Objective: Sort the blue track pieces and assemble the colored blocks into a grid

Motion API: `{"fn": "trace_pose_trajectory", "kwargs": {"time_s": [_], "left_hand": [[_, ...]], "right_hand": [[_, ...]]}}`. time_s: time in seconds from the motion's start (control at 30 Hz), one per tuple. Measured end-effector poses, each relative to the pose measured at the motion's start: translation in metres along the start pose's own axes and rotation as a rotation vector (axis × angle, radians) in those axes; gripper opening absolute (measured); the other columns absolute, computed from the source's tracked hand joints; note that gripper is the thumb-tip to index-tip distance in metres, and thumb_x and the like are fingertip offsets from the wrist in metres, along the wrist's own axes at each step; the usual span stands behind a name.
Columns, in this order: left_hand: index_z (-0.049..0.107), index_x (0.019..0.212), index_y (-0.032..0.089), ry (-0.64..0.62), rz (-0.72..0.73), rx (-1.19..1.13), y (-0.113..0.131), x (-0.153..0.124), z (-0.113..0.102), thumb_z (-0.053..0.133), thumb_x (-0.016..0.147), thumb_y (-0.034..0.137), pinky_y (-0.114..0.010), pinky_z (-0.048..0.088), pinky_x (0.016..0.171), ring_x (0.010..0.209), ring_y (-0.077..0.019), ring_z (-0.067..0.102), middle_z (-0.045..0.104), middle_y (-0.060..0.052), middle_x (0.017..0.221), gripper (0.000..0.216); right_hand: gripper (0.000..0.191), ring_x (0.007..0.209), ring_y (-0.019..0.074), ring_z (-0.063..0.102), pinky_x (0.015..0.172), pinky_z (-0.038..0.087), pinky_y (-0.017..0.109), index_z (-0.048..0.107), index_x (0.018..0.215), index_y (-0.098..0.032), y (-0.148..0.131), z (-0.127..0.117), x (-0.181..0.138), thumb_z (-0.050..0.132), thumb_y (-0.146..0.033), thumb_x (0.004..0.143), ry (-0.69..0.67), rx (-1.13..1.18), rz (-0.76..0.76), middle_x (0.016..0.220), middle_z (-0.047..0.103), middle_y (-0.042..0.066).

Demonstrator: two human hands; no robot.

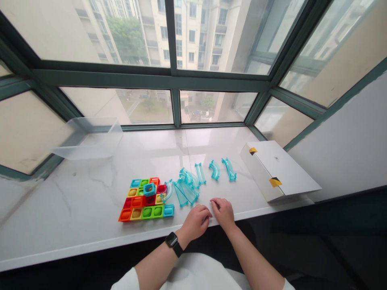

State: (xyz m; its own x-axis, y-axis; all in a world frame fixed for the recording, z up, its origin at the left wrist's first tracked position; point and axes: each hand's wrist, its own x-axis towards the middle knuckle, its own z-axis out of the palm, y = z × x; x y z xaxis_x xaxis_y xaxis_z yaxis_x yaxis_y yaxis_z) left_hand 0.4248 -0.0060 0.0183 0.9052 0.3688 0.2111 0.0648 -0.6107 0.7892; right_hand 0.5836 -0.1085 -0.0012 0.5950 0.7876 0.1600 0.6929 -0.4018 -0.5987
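My left hand (196, 220), a dark watch on its wrist, rests at the counter's front edge with its fingers curled in. Close beside it lies my right hand (223, 212), fingers also curled, and nothing shows in either. Just beyond my left hand is a pile of clear teal marble-run track pieces (188, 189), some straight, some curved. Three more lie apart: a straight track (200, 173), a curved track (214, 170) and a slightly bent track (229, 169). Left of the pile, colourful square blocks (147, 212) stand in rows, with a blue block (149, 189) on top.
A clear plastic bin (87, 151) stands at the back left of the white marble counter (90, 193). On the right lies a white box (281, 169) with yellow-and-black tape tabs. Green-framed windows (175, 80) close off the back; the counter's front edge runs beneath my wrists.
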Motion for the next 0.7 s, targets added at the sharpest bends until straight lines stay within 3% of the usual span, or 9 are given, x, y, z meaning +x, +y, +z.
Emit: {"fn": "trace_pose_trajectory", "kwargs": {"time_s": [0.2,0.4,0.57,0.7], "left_hand": [[0.072,0.106,0.023,0.027,-0.071,-0.18,0.013,-0.027,-0.029,0.057,0.089,0.01,-0.031,0.054,0.085,0.091,-0.0187,0.066,0.073,-0.004,0.098,0.026],[0.071,0.108,0.022,0.275,-0.117,-0.086,0.011,-0.061,-0.085,0.054,0.096,0.017,-0.03,0.056,0.077,0.081,-0.0166,0.066,0.073,-0.005,0.098,0.021],[0.066,0.12,0.024,0.478,-0.252,0.104,-0.006,-0.063,-0.129,0.055,0.096,0.019,-0.031,0.059,0.078,0.083,-0.0153,0.068,0.066,-0.008,0.125,0.027],[0.059,0.136,0.026,0.432,-0.346,0.312,-0.014,-0.057,-0.143,0.058,0.094,0.015,-0.033,0.061,0.087,0.1,-0.0193,0.071,0.057,-0.009,0.146,0.043]], "right_hand": [[0.026,0.087,0.0237,0.068,0.085,0.042,0.035,0.076,0.095,-0.025,-0.024,0.015,-0.002,0.05,-0.032,0.1,-0.033,0.018,-0.06,0.094,0.079,0.005],[0.027,0.085,0.0239,0.066,0.084,0.041,0.036,0.073,0.089,-0.025,-0.04,0.025,-0.005,0.049,-0.033,0.1,-0.07,0.008,-0.092,0.087,0.077,0.005],[0.027,0.084,0.0234,0.065,0.084,0.04,0.035,0.074,0.087,-0.024,-0.035,0.029,-0.004,0.051,-0.034,0.099,-0.079,0.004,-0.11,0.086,0.076,0.005],[0.028,0.083,0.0227,0.064,0.083,0.038,0.035,0.075,0.088,-0.023,-0.03,0.031,-0.005,0.051,-0.034,0.099,-0.056,0.006,-0.136,0.085,0.076,0.005]]}}
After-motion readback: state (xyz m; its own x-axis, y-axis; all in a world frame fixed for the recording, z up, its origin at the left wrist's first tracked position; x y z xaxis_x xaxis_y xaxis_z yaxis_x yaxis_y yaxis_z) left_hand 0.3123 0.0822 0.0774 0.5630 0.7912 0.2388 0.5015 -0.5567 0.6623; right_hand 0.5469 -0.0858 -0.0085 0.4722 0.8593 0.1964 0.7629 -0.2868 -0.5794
